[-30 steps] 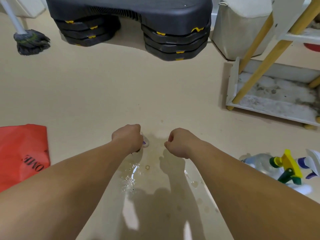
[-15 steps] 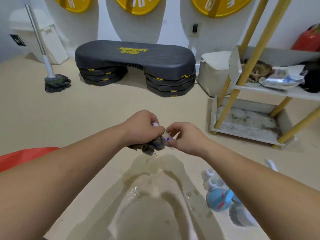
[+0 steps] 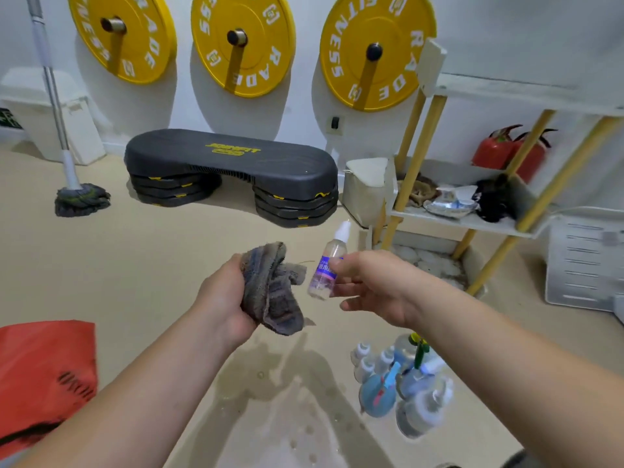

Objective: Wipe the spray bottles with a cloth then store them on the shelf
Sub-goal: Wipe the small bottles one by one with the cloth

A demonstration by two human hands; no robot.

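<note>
Beige gym floor from the head view, black step platform against the white wall, three yellow weight plates hung above it. Left of the platform, a mop propped upright beside a white bin. Right of the platform, a white shelf on yellow legs, rags and crumpled packaging on its middle board, red fire extinguishers behind.

In front of the platform, nearer the camera: grips a bunched grey cloth in the left hand; pinches a small clear spray bottle at its purple label between thumb and fingertips of the right hand, white cap tilted up toward the platform's right end. Cloth and bottle just beside each other, contact impossible to tell.

Further in front of the platform and to the right, under the right forearm, a cluster of other spray bottles on the floor beside a wet patch. Red bag on the floor, in front of the platform at far left.
</note>
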